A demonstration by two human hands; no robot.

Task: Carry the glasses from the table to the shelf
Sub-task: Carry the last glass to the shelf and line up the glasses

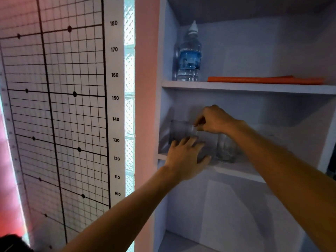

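Shelf: a pale unit with boards one above another; both hands reach into the middle compartment.
Middle board (236, 172): its front edge slopes down to the right in the view; three glasses stand in a row along it, close to that edge.
Left glass (180, 130): just beside the left wall (163, 115), with only a narrow gap, and looking darker than the others.
Middle glass (208, 145): right up against the left glass; whether the two touch cannot be told.
Right glass (226, 150): upright and clear, just beside the middle glass, its foot near the board's front edge.
Right hand (216, 120): comes in from above, thumb and forefinger pinching the rim of the left glass, the other fingers curled.
Left hand (183, 157): fingers spread and nearly straight, lying on the lower front of the left glass, thumb stretched out by the foot of the middle glass.
Room: the widest gap in the compartment lies between the right glass and the right wall (325, 142), and the right forearm crosses in front of it.
Headroom: the upper board (236, 87) is well above the rims, with the right hand between.
Upper board load: a bottle (189, 57) at the left and a flat orange sheet (263, 80) along the front edge.
Left of the shelf: a strip of glass blocks (129, 106) and a grid chart (54, 106) with a number scale.
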